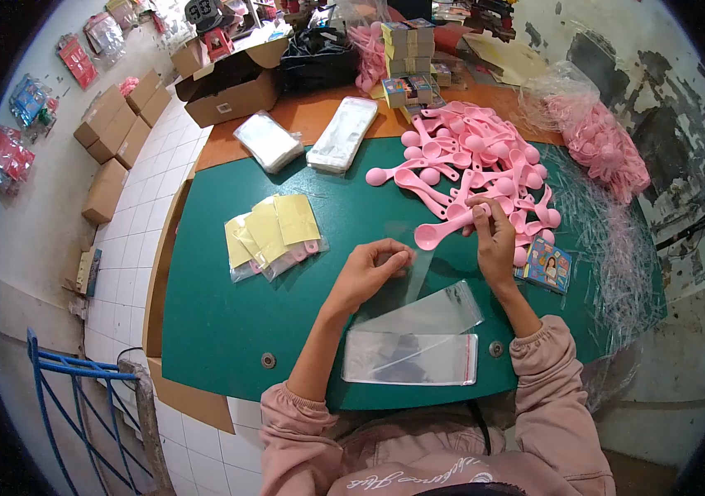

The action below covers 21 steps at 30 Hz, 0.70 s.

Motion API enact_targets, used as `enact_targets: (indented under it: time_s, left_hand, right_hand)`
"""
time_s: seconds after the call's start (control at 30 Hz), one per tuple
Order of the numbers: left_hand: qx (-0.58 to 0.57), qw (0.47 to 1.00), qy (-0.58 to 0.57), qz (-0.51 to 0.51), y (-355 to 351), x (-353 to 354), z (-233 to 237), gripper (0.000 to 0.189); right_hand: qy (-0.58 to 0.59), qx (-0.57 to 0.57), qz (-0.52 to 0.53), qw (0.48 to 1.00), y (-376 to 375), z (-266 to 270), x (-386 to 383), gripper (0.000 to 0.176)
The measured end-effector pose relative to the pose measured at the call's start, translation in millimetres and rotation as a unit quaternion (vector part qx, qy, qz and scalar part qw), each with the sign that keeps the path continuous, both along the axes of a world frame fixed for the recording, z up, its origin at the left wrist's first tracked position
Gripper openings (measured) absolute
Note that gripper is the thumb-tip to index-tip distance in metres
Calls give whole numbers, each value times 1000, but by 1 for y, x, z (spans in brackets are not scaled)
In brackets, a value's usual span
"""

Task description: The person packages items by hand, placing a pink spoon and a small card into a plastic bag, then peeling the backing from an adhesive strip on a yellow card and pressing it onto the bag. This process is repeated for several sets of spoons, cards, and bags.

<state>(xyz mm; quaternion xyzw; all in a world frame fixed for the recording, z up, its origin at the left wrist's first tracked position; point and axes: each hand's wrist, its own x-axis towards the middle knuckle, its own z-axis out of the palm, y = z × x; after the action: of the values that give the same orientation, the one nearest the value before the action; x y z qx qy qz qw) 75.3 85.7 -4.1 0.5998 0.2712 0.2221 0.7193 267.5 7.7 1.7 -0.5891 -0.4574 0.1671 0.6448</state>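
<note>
My right hand (494, 244) is closed on the handle of a pink measuring spoon (435, 235), its bowl pointing left. My left hand (375, 269) pinches a clear plastic bag (420, 273), which hangs blurred beside the fingers. Below the hands lie more clear plastic bags (410, 360), flat and overlapping on the green table top (203, 331). Behind my right hand spreads a heap of pink measuring spoons (485, 140). A small stack of printed cards (547, 266) sits right of my right wrist. Several packed bags with yellow cards (274, 231) lie to the left.
Two stacks of clear bags (342, 132) lie at the table's back. Behind them are an open cardboard box (232, 95), a black bag (319, 58) and banded card stacks (408, 50). On the right are a bag of pink spoons (600, 140) and plastic strips (609, 256).
</note>
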Motion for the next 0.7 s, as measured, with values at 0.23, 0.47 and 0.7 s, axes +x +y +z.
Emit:
enact_targets:
  time_s: [0.23, 0.47, 0.7]
  left_hand:
    - [-36, 998, 50, -5, 1, 0, 1, 16]
    - [-53, 997, 39, -32, 3, -1, 0, 18]
    - [-26, 995, 67, -72, 2, 0, 4, 21]
  right_hand:
    - [62, 30, 22, 997, -4, 9, -2, 22]
    - [50, 38, 52, 997, -6, 12, -11, 22]
    - [33, -7, 90, 995, -8, 7, -12, 20]
